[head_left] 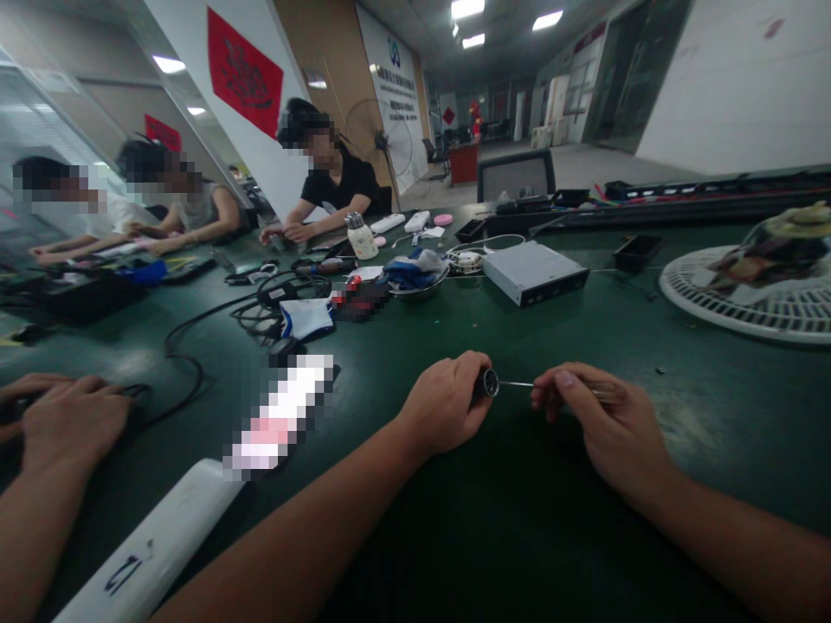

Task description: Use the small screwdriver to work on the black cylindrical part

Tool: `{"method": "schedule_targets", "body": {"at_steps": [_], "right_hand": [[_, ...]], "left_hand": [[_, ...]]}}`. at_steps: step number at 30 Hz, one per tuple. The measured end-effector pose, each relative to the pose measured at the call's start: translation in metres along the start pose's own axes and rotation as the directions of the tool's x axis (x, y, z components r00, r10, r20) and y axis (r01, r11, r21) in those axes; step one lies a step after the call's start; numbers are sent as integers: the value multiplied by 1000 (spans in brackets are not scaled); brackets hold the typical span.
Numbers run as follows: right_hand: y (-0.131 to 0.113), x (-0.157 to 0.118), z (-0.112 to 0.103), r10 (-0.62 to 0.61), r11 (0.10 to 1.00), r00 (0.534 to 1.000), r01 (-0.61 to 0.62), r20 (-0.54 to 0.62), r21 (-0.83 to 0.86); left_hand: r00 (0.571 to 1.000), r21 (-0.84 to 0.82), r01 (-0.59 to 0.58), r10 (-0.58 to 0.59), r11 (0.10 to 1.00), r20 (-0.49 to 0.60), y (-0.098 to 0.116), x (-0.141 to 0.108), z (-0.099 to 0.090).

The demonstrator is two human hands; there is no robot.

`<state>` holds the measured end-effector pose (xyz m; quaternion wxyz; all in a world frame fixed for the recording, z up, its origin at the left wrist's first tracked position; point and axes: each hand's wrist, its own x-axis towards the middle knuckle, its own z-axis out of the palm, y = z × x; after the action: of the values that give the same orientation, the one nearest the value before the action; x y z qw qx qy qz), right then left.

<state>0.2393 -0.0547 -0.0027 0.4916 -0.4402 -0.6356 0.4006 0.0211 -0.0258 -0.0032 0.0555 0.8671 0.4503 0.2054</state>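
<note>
Above the near side of a dark green bench [428, 333], two bare hands meet over one small job. The left hand [447, 402] is wrapped around a small dark round piece [492, 382], its ringed open end turned toward the right. The right hand [601, 424] has its grip closed on the handle of a thin-shafted tool [518, 383], probably a screwdriver. The bright shaft runs level between the hands, and its far end meets or nearly meets the piece's round face; whether the tip is seated in anything is too small to tell.

The step in hand looks like working the tool at that open end while the left grip steadies the piece. The next move seems to call for keeping shaft and opening in line, with light pressure and a small turn or prod from the right fingers.

Beyond the hands lie a flat silver box [536, 270] and, to the right, a round white slatted rack [802, 322]. At the left, near a blurred-out bright rectangle [286, 415], rest another person's hands [78, 421], well apart from this work.
</note>
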Motion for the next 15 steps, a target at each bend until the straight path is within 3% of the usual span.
{"method": "schedule_targets", "body": {"at_steps": [9,15], "right_hand": [[-1,-2,-1,-46,997,994,40,99,70],[0,-1,-1,-10,1000,1000,10,17,-14]], "left_hand": [[1000,3,-19,19,1000,16,0,0,-1],[999,10,-28,28,1000,16,0,0,0]]}}
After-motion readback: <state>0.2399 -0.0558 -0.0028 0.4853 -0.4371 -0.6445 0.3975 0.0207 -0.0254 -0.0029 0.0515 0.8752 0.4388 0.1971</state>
